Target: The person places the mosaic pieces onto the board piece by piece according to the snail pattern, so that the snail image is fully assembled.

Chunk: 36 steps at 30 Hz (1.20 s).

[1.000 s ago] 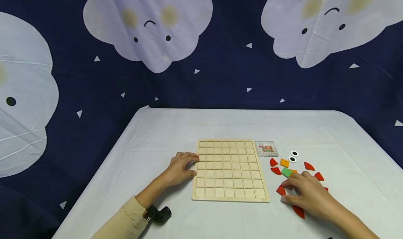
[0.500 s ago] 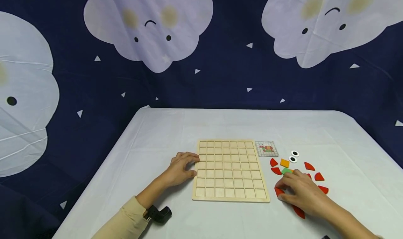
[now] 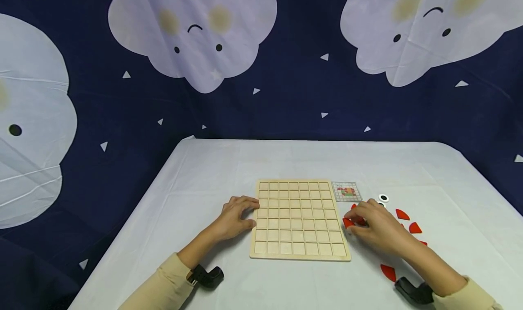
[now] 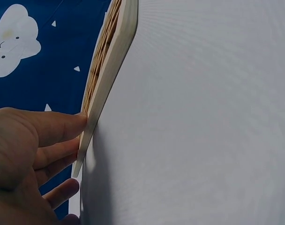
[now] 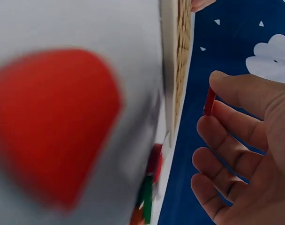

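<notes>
The wooden grid board point(image 3: 301, 219) lies flat on the white table. My left hand point(image 3: 233, 221) touches its left edge, thumb and fingers spread apart along the rim; the left wrist view has the thumb point(image 4: 63, 127) against the board's side. My right hand point(image 3: 380, 226) pinches a red fan-shaped piece point(image 3: 348, 223) between thumb and fingers, just off the board's right edge. In the right wrist view that piece point(image 5: 209, 101) stands edge-on, above the table. Behind the hand, other pieces are partly hidden, among them a green one point(image 5: 147, 199).
A small pattern card point(image 3: 347, 192) lies by the board's top right corner. White eye discs point(image 3: 383, 198) sit right of it. Several red pieces point(image 3: 402, 214) are scattered at the right; one red piece point(image 3: 388, 272) lies nearer, by the right wrist camera point(image 3: 414, 292).
My right hand has lifted a red piece and carried it up and left towards the board, over the coloured pieces. The left hand stays on the board's edge.
</notes>
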Available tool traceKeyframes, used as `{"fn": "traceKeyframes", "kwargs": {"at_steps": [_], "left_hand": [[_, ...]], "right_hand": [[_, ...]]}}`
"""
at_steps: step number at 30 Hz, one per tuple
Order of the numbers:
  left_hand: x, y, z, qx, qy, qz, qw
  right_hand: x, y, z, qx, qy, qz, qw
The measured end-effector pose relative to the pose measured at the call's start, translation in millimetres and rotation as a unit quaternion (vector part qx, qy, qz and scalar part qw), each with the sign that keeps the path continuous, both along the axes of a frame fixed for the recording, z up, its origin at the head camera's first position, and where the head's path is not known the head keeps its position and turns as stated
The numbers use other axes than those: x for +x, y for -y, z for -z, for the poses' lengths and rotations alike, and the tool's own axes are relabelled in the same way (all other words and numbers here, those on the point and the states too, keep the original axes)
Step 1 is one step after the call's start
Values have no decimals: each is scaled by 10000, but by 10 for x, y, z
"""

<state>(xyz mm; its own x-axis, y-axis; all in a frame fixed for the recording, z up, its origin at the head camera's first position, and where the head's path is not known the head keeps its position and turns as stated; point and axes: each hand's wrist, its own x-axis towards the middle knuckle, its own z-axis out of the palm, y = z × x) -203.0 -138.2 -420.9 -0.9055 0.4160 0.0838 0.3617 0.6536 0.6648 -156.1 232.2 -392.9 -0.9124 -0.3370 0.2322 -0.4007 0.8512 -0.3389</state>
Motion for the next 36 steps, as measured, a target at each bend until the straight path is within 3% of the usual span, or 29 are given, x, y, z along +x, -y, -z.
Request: {"fn": "traceKeyframes", "kwargs": {"at_steps": [9, 18, 28, 36], "left_hand": [[-3, -12, 14, 80, -45, -100, 9999], [-4, -11, 17, 85, 21, -60, 9999], [7, -19, -7, 77, 47, -67, 9999], [10, -14, -3, 18, -39, -69, 10000]], "right_hand": [[-386, 299, -33, -309, 148, -270, 9990], [-668, 486, 24, -159, 208, -373, 9990], [-778, 557, 80, 283, 366, -166, 9988], [-807, 569, 103, 501, 199, -211, 9983]]}}
